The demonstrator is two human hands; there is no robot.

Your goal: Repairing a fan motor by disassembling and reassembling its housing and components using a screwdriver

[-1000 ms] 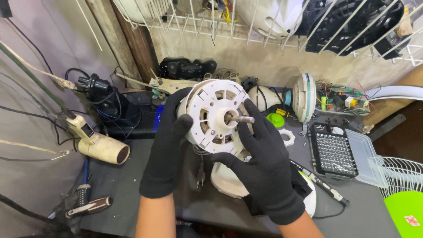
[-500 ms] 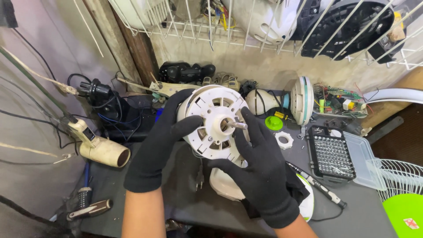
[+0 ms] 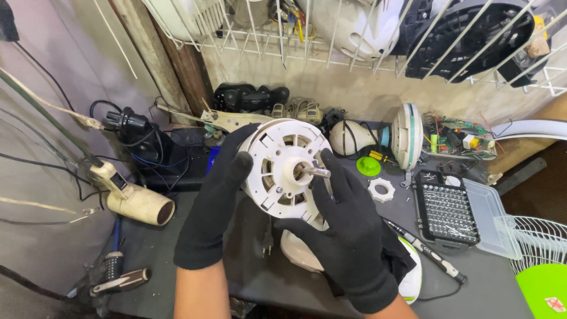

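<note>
Both my hands wear black gloves and hold up a white round fan motor housing (image 3: 282,167) with a metal shaft (image 3: 316,172) sticking out of its centre. My left hand (image 3: 212,207) grips the housing's left rim, thumb across its face. My right hand (image 3: 347,227) supports the lower right edge, fingers spread just under the shaft. Below the housing, partly hidden by my right hand, lies a white fan body (image 3: 301,251) on the dark workbench (image 3: 153,260).
A cream hair dryer (image 3: 134,198) lies at left, a black bit set case (image 3: 446,207) and a clear lid at right. A white plastic nut (image 3: 381,189), a green cap (image 3: 368,166), a circuit board (image 3: 458,139), a screwdriver (image 3: 428,253) and a wire fan guard (image 3: 540,242) surround the hands.
The housing has stayed held in both hands. My left hand has shifted slightly on the rim and the view has tilted a little; my right fingers remain under the shaft.
</note>
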